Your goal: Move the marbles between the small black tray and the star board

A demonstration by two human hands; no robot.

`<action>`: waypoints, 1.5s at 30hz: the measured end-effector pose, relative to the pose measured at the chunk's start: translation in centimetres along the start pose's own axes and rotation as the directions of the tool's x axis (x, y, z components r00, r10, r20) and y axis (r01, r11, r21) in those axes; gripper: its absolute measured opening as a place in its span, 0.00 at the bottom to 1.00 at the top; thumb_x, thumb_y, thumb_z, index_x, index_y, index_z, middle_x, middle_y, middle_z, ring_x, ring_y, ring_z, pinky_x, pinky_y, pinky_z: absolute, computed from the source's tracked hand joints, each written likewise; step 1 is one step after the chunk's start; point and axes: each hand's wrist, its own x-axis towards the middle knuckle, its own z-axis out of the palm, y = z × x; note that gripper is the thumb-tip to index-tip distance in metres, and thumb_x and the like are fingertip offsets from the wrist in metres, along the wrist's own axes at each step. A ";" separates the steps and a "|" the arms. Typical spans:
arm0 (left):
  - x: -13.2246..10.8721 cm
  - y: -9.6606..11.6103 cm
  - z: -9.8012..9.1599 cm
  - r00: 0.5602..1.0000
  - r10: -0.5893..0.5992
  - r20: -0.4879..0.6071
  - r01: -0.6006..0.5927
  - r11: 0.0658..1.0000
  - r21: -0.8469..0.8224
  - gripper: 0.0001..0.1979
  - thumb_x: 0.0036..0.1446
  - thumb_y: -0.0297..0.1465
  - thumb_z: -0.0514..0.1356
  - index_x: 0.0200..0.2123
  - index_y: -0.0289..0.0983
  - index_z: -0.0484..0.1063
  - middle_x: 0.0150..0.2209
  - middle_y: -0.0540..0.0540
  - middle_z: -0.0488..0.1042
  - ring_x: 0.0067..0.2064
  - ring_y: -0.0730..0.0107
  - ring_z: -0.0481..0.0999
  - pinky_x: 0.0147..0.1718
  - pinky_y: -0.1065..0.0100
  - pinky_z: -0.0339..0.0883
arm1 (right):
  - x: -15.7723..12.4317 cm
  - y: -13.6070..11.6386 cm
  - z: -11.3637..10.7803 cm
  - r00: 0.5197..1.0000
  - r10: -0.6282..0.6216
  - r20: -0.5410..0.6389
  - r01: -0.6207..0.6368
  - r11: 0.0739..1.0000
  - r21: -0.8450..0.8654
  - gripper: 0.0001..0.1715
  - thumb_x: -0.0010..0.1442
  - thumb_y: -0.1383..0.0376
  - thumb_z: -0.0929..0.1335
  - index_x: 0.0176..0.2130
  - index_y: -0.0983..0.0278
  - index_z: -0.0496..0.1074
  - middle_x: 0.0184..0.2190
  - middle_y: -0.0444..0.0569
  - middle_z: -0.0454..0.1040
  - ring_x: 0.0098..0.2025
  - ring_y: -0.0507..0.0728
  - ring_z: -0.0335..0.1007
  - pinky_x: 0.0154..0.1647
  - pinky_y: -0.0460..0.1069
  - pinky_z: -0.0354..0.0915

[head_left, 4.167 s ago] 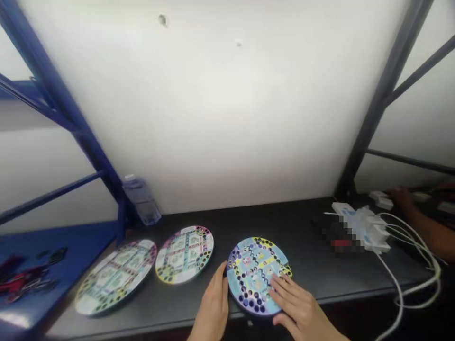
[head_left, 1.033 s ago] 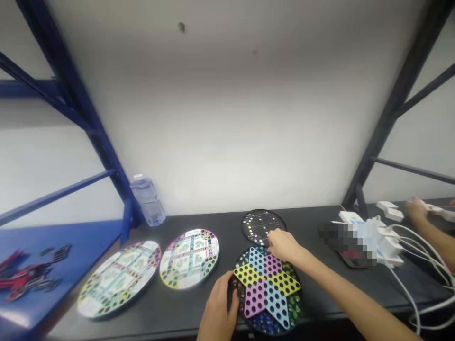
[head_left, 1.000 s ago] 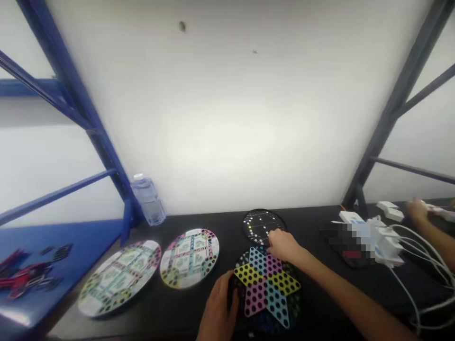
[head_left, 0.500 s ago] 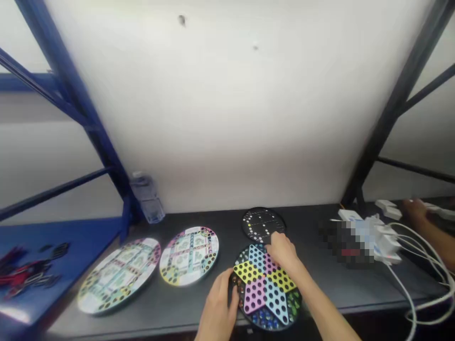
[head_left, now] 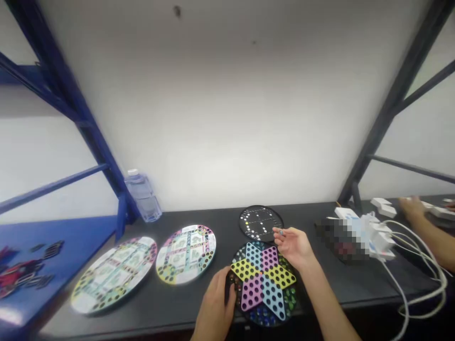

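Observation:
A round Chinese checkers board (head_left: 253,297) with a star of blue, pink and yellow points lies at the front of the table. Coloured marbles (head_left: 263,316) fill the pockets around its star. My left hand (head_left: 216,299) grips the board's left rim between thumb and fingers. Over the board's far right side, my right hand (head_left: 295,247) is turned palm up, pinching a small bluish marble (head_left: 281,232) at its fingertips. Just behind the board is a black round board (head_left: 261,222) with white dots and one yellow dot.
Two round white patterned boards (head_left: 186,253) (head_left: 115,274) lie to the left. A clear bottle (head_left: 144,196) leans near the blue frame post (head_left: 76,111). On the right are a power strip (head_left: 371,237) with white cables, white boxes (head_left: 384,207) and another person's arm (head_left: 430,234).
My right hand has lifted from the board's upper part and turned over, and a small marble now shows in its fingertips. My left hand stays at the left rim.

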 end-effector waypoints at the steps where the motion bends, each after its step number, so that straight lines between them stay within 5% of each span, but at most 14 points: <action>1: 0.0 0.0 0.0 1.000 0.004 0.003 -0.004 1.000 0.003 0.18 0.67 0.34 0.51 0.58 0.42 0.65 0.56 0.42 0.73 0.56 0.60 0.74 0.56 0.56 0.70 | 0.2 -0.1 0.2 1.000 0.005 -0.004 -0.004 0.999 0.051 0.11 0.55 0.59 0.65 0.30 0.64 0.70 0.24 0.52 0.73 0.22 0.52 0.65 0.15 0.44 0.54; 5: 0.0 -0.2 0.1 1.000 0.011 0.014 -0.011 1.000 0.009 0.18 0.67 0.33 0.50 0.59 0.42 0.64 0.56 0.42 0.73 0.56 0.60 0.74 0.56 0.55 0.70 | 1.2 0.3 1.6 0.998 0.054 -0.027 -0.051 0.993 0.109 0.15 0.54 0.57 0.69 0.25 0.62 0.63 0.18 0.42 0.63 0.16 0.47 0.48 0.12 0.42 0.43; 8: 0.0 -0.1 0.0 1.000 0.003 0.012 -0.003 1.000 0.008 0.18 0.67 0.33 0.51 0.59 0.41 0.64 0.55 0.41 0.73 0.56 0.60 0.74 0.56 0.55 0.70 | 1.6 1.1 2.6 0.985 -0.083 -0.148 0.031 0.945 -0.325 0.19 0.52 0.54 0.71 0.22 0.62 0.63 0.16 0.40 0.60 0.16 0.47 0.50 0.15 0.43 0.46; 11: 0.0 0.0 0.0 1.000 0.009 0.017 -0.009 1.000 -0.008 0.18 0.67 0.33 0.50 0.59 0.41 0.64 0.56 0.41 0.73 0.56 0.60 0.74 0.55 0.56 0.70 | 1.2 1.4 3.4 0.964 -0.241 -0.115 0.032 0.530 -0.848 0.17 0.50 0.55 0.72 0.22 0.63 0.69 0.21 0.48 0.71 0.26 0.54 0.69 0.25 0.46 0.59; 13: 0.0 0.1 0.0 1.000 0.018 0.009 -0.018 1.000 -0.015 0.18 0.67 0.33 0.50 0.59 0.42 0.64 0.56 0.41 0.73 0.56 0.60 0.74 0.55 0.56 0.70 | 0.8 1.3 3.9 0.971 -0.224 -0.084 -0.032 0.226 -0.974 0.13 0.51 0.56 0.72 0.25 0.63 0.74 0.29 0.54 0.77 0.34 0.60 0.75 0.32 0.49 0.63; 17: 0.0 0.1 0.0 1.000 0.017 -0.007 -0.017 1.000 -0.005 0.18 0.66 0.33 0.51 0.58 0.41 0.65 0.55 0.41 0.73 0.55 0.59 0.75 0.55 0.56 0.71 | 0.7 1.2 4.9 0.978 -0.180 -0.103 -0.109 -0.023 -0.994 0.10 0.54 0.62 0.70 0.35 0.65 0.77 0.40 0.61 0.79 0.41 0.65 0.77 0.37 0.52 0.66; 23: 0.0 0.2 -0.2 1.000 0.019 0.013 -0.019 1.000 -0.008 0.18 0.67 0.32 0.50 0.59 0.42 0.64 0.56 0.42 0.72 0.56 0.60 0.74 0.55 0.57 0.71 | 1.6 1.2 4.6 0.984 -0.151 -0.094 -0.064 0.194 -0.979 0.04 0.51 0.65 0.71 0.27 0.64 0.76 0.28 0.56 0.78 0.34 0.60 0.76 0.31 0.47 0.64; 26: 0.0 0.1 -0.2 1.000 0.016 0.017 -0.016 1.000 -0.015 0.18 0.67 0.33 0.50 0.59 0.42 0.64 0.56 0.43 0.72 0.56 0.61 0.74 0.55 0.57 0.70 | 1.1 0.7 3.3 0.982 -0.131 -0.133 -0.025 0.610 -0.792 0.08 0.50 0.62 0.71 0.25 0.63 0.72 0.17 0.45 0.69 0.22 0.53 0.66 0.22 0.45 0.58; 29: -0.1 -0.1 0.0 1.000 0.017 0.019 -0.017 1.000 -0.008 0.18 0.67 0.33 0.50 0.59 0.42 0.64 0.56 0.42 0.72 0.57 0.60 0.73 0.56 0.57 0.70 | 0.3 0.1 1.8 1.000 0.010 -0.011 -0.012 0.974 -0.226 0.09 0.52 0.59 0.68 0.28 0.63 0.69 0.13 0.35 0.52 0.15 0.48 0.45 0.15 0.43 0.47; 32: -0.1 -0.3 0.2 1.000 0.018 0.017 -0.018 1.000 0.009 0.19 0.67 0.33 0.50 0.59 0.41 0.63 0.56 0.41 0.72 0.57 0.59 0.73 0.56 0.55 0.70 | -0.1 0.0 1.0 0.986 0.066 0.152 -0.087 0.987 0.133 0.09 0.52 0.59 0.66 0.29 0.63 0.66 0.15 0.35 0.49 0.15 0.47 0.38 0.13 0.42 0.42; 36: -0.1 -0.3 0.2 0.999 0.035 0.023 -0.035 0.999 0.001 0.18 0.67 0.32 0.49 0.59 0.41 0.63 0.56 0.41 0.72 0.56 0.60 0.74 0.55 0.56 0.70 | 0.8 0.9 1.6 0.998 0.039 -0.046 -0.042 0.997 -0.070 0.17 0.55 0.54 0.67 0.24 0.61 0.60 0.16 0.37 0.54 0.15 0.46 0.38 0.14 0.43 0.42; 38: 0.0 -0.3 0.2 0.999 0.039 0.016 -0.039 0.999 0.001 0.18 0.67 0.32 0.50 0.59 0.42 0.64 0.55 0.41 0.72 0.56 0.60 0.74 0.55 0.56 0.70 | 1.4 1.6 2.1 0.976 -0.115 -0.185 0.026 0.905 -0.426 0.21 0.54 0.52 0.69 0.22 0.61 0.61 0.15 0.39 0.58 0.15 0.48 0.47 0.17 0.44 0.48; 41: 0.0 -0.3 0.2 0.999 0.049 0.014 -0.049 0.999 -0.003 0.18 0.67 0.32 0.50 0.59 0.42 0.64 0.55 0.41 0.72 0.56 0.59 0.74 0.55 0.54 0.71 | 1.6 2.3 2.6 0.947 -0.306 -0.097 0.068 0.487 -0.871 0.17 0.54 0.54 0.71 0.23 0.63 0.70 0.21 0.46 0.71 0.26 0.54 0.68 0.28 0.46 0.60; 45: 0.0 -0.3 0.1 0.998 0.049 0.032 -0.049 0.999 -0.005 0.18 0.68 0.32 0.49 0.59 0.41 0.63 0.56 0.40 0.72 0.57 0.59 0.73 0.56 0.52 0.69 | 1.0 2.2 3.0 0.965 -0.250 0.076 0.100 0.084 -0.991 0.08 0.57 0.62 0.69 0.37 0.61 0.77 0.35 0.51 0.78 0.39 0.59 0.75 0.39 0.48 0.62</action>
